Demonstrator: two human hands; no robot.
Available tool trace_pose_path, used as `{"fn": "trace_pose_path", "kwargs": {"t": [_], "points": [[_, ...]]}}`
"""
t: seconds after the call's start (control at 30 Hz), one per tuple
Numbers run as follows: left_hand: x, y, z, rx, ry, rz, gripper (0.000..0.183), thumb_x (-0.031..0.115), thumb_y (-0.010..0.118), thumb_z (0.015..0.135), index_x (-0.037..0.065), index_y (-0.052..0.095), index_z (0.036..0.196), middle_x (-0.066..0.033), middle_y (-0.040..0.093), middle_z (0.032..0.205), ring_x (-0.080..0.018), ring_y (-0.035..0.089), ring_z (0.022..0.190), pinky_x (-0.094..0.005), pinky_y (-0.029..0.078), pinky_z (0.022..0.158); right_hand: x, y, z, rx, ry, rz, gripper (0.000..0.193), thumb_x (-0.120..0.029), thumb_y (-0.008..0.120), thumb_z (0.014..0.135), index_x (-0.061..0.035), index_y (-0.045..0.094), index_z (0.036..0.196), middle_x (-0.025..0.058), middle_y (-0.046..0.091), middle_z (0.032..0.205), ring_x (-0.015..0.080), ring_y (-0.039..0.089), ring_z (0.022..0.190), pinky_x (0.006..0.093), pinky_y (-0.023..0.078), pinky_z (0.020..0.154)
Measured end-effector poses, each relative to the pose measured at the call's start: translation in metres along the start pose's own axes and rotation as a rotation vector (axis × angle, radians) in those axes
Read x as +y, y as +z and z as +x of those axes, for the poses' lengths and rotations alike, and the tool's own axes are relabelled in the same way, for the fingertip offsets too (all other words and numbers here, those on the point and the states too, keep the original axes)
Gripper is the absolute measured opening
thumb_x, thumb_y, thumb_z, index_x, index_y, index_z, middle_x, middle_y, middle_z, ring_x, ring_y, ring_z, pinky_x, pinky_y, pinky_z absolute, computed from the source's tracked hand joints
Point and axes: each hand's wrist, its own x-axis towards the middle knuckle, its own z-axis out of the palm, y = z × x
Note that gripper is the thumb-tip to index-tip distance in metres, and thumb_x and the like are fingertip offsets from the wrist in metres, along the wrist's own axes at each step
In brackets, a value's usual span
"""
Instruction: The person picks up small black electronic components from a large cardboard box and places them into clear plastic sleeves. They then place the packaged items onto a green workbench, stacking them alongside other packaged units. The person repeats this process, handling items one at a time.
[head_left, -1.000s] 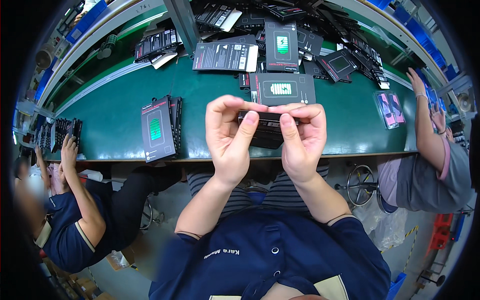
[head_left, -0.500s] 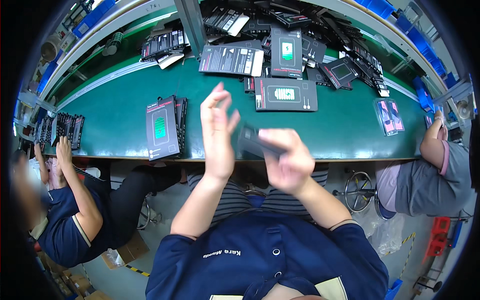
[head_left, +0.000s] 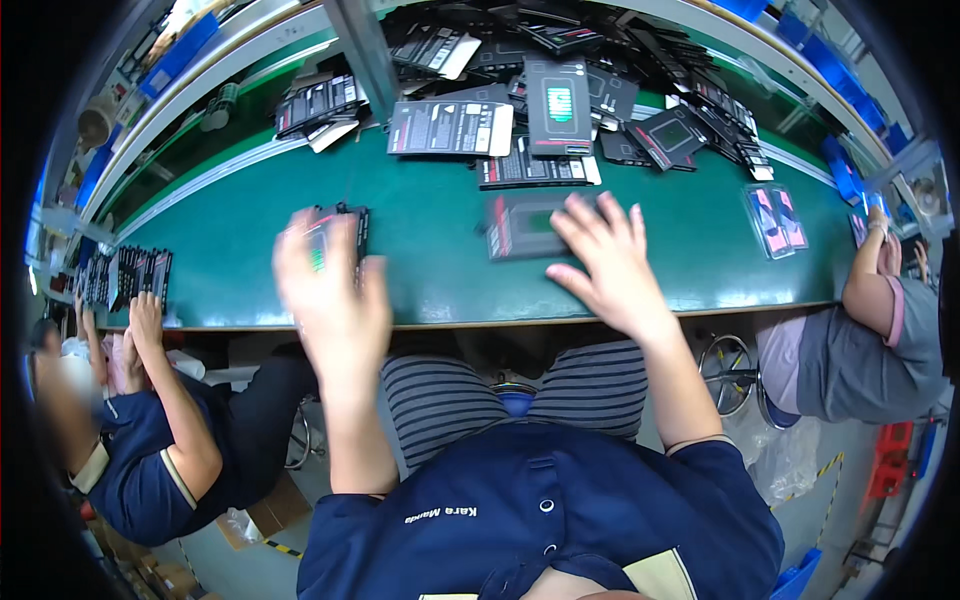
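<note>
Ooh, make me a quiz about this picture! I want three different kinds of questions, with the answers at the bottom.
1. True or false: both hands are at the same box.

2. What colour is the table?
A) red
B) green
C) white

3. Fill the gap: the clear pack with pink things lies to the ____ of the right hand.

Key:
1. False. The left hand is by the left boxes, and the right hand is at the middle box.
2. B
3. right
</note>
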Motion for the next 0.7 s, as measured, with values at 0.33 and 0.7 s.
{"fn": "trace_pose_path", "kwargs": {"t": [0.33, 0.7], "points": [[0.082, 0.025, -0.012, -0.542, 0.600, -0.456, 0.057, 0.015, 0.078, 0.071, 0.010, 0.062, 0.126, -0.0112, 0.066, 0.119, -0.0286, 0.063, 0.111, -0.0413, 0.049, 0.096, 0.238, -0.047, -0.063, 0.203, 0.755, -0.389, 0.048, -0.037, 0.055, 0.097, -0.0001, 0.059, 0.127, 0.0223, 0.055, 0.138, 0.0425, 0.047, 0.130, 0.0560, 0.032, 0.111], [0.073, 0.057, 0.009, -0.612, 0.454, -0.515, 0.074, 0.032, 0.081, 0.073, 0.002, 0.053, 0.135, -0.0141, 0.055, 0.133, -0.0338, 0.052, 0.121, -0.0469, 0.041, 0.104, 0.049, -0.030, -0.061, 0.227, 0.466, -0.001, 0.039, -0.025, 0.076, 0.072, -0.0131, 0.065, 0.108, 0.0163, 0.057, 0.127, 0.0367, 0.052, 0.117, 0.0491, 0.037, 0.101]]}}
